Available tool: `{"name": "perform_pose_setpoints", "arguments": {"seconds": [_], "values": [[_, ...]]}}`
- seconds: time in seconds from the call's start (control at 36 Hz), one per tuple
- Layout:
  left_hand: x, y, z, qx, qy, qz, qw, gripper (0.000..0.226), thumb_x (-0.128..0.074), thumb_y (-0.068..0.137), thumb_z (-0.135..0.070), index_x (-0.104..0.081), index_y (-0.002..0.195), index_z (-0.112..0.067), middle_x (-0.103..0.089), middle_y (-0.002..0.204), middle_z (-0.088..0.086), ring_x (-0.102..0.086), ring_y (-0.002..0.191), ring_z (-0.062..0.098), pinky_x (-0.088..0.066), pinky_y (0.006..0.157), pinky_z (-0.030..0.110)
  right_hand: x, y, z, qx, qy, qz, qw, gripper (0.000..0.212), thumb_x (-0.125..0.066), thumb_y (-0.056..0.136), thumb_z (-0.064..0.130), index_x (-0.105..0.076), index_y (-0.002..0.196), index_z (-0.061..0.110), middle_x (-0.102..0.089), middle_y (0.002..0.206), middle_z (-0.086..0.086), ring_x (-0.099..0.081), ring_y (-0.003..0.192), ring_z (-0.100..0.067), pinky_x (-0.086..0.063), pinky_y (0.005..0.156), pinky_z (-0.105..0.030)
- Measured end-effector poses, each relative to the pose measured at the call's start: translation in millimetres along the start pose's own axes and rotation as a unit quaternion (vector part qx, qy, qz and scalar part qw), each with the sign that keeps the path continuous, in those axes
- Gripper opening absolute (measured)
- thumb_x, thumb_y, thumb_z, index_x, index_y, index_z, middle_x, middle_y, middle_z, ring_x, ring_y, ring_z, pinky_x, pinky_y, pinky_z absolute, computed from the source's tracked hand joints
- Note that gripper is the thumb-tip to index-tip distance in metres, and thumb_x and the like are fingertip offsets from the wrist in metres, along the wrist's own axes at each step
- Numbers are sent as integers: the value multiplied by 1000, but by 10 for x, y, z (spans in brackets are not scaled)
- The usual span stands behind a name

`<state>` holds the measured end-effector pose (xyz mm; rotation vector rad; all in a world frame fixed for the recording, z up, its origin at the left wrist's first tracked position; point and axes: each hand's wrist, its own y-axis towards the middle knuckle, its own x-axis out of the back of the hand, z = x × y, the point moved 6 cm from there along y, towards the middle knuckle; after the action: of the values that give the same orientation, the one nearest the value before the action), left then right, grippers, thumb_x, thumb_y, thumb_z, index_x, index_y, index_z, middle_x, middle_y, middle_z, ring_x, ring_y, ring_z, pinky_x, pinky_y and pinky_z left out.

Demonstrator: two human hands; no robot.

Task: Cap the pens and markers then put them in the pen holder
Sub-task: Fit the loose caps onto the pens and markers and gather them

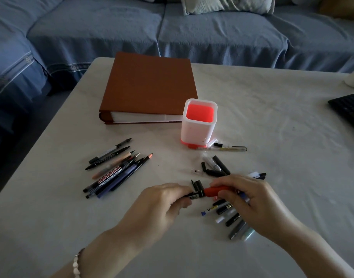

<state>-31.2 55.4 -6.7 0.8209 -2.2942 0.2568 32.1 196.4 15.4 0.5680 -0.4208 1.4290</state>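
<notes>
My left hand (162, 201) grips the black barrel of a marker (195, 194) near the table's front. My right hand (250, 199) holds the red cap (214, 191) at the marker's other end; the two parts meet between my hands. A white pen holder (198, 125) with a red inside stands upright behind them, with nothing showing inside. Several uncapped pens and a whiteboard marker (112, 173) lie in a pile to the left. Loose caps and pens (216, 167) lie scattered right of centre, more (232, 219) under my right hand.
A thick brown album (150, 85) lies behind the holder. A clear pen (228, 148) rests at the holder's base. A black keyboard (350, 109) shows at the right edge. A blue sofa (212, 33) runs behind the white table (272, 109).
</notes>
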Motion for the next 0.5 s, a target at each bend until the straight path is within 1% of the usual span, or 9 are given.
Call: {"name": "perform_pose_setpoints", "arguments": {"seconds": [0.06, 0.14, 0.17, 0.22, 0.28, 0.31, 0.36, 0.44, 0.5], "values": [[-27, 10, 18, 23, -41, 16, 999, 19, -47, 80, -30, -60, 92, -23, -61, 74, -4, -54, 65, 11, -40, 58, 18, 19, 3, 22, 16, -18, 0, 1000, 21, -47, 81, 35, -57, 98, 40, -62, 98, 22, -60, 82, 3, -45, 68, -7], [-26, 32, 42, 60, -89, 40, 993, 16, -51, 85, -27, -64, 85, -18, -62, 72, 10, -53, 64, 22, -40, 57, 29, 11, 12, 19, 4, -15, 8, 1000, 19, -51, 81, 34, -59, 96, 42, -62, 95, 23, -60, 79, 1, -46, 66, -9], [-22, 38, 56, 62, -88, 45, 993, 14, -52, 89, -24, -65, 85, -18, -63, 70, 8, -52, 63, 22, -38, 56, 26, -4, 15, -1, -9, -6, 10, 1000, 19, -55, 81, 32, -60, 93, 46, -63, 94, 25, -61, 80, 0, -47, 67, -11], [-9, 41, 49, 42, -55, 40, 997, 15, -52, 91, -16, -65, 88, -22, -60, 65, -9, -51, 60, 5, -35, 54, 14, -43, 18, -64, -39, 12, 7, 999, 33, -59, 84, 22, -61, 83, 54, -65, 87, 24, -61, 78, -3, -47, 67, -12], [17, 45, 8, 10, -9, 14, 1000, 19, -48, 91, -13, -65, 93, -21, -53, 66, -21, -50, 66, -10, -33, 59, 3, -79, 22, -130, -73, 44, -6, 996, 41, -60, 85, 11, -63, 77, 51, -66, 79, 20, -61, 74, -3, -45, 65, -9], [24, 47, 1, -7, 13, 2, 1000, 20, -48, 89, -13, -65, 95, -19, -50, 67, -23, -49, 68, -13, -32, 61, 0, -90, 28, -150, -87, 64, -13, 994, 41, -59, 85, 8, -64, 78, 47, -67, 76, 18, -61, 72, -3, -45, 65, -8], [16, 42, 22, -32, 54, 2, 998, 18, -51, 84, -15, -64, 96, -19, -53, 70, -20, -50, 69, -8, -32, 62, -1, -127, 34, -180, -107, 84, -15, 991, 40, -58, 85, 6, -65, 78, 45, -66, 73, 14, -60, 68, -4, -45, 63, -10], [-10, 16, 85, -53, 110, 8, 992, 21, -45, 86, -24, -63, 92, -15, -63, 74, -4, -58, 69, 12, -43, 60, 17, -214, 10, -246, -133, 83, 1, 988, 40, -57, 86, 9, -65, 80, 47, -65, 73, 13, -58, 65, -11, -47, 62, -21], [-17, 10, 95, -63, 138, -1, 988, 25, -41, 84, -24, -63, 88, -12, -65, 73, 0, -61, 67, 19, -47, 56, 30, -239, -6, -279, -151, 99, -6, 984, 38, -57, 86, 9, -64, 80, 46, -66, 72, 14, -60, 67, -12, -51, 65, -26]]}}
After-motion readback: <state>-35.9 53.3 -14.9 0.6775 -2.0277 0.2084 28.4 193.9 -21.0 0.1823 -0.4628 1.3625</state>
